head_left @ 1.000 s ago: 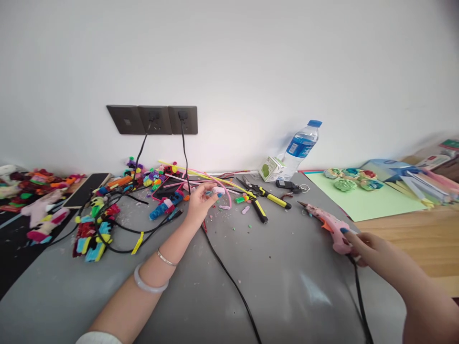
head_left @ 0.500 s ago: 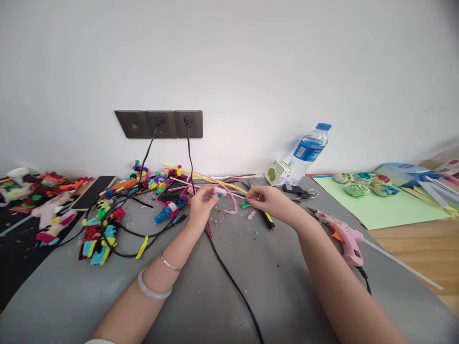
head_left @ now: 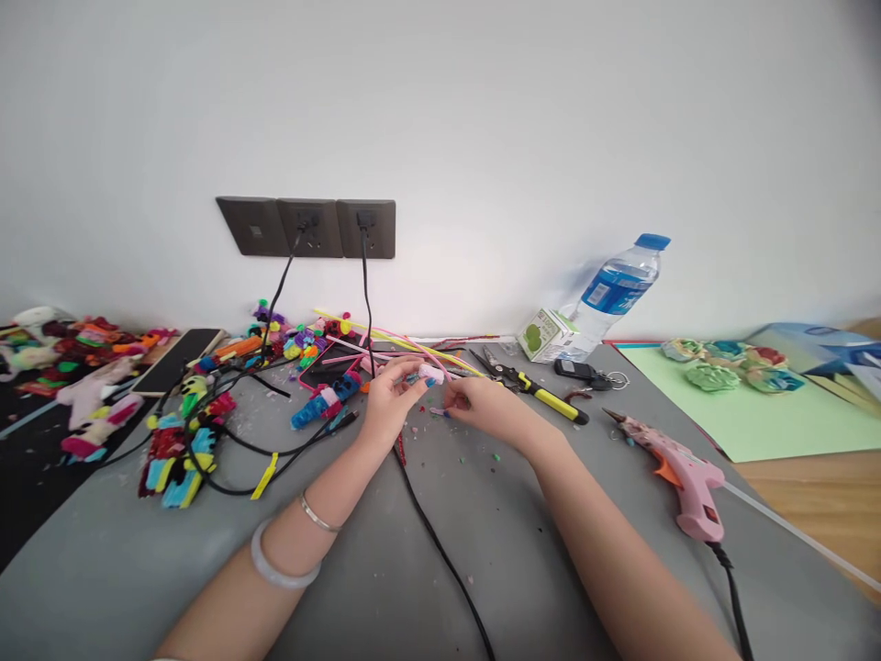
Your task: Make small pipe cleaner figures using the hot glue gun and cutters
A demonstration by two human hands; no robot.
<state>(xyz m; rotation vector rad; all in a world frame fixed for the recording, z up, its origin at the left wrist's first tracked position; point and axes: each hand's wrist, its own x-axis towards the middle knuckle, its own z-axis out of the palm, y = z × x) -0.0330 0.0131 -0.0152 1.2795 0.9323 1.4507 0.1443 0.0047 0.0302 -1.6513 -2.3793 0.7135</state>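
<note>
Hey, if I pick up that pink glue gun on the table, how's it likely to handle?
The pink glue gun should feel rigid, judging by its hard, molded-looking body. Its black cord may tug or drag behind. The long pale stick jutting from its back could catch on things.

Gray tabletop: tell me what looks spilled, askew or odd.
Small scraps litter the tabletop around the right hand, like spilled trimmings. At left, a black cable loops untidily over fuzzy colorful pieces. The bottle appears to lean right, though the wide view may exaggerate that. No damage is evident.
</note>
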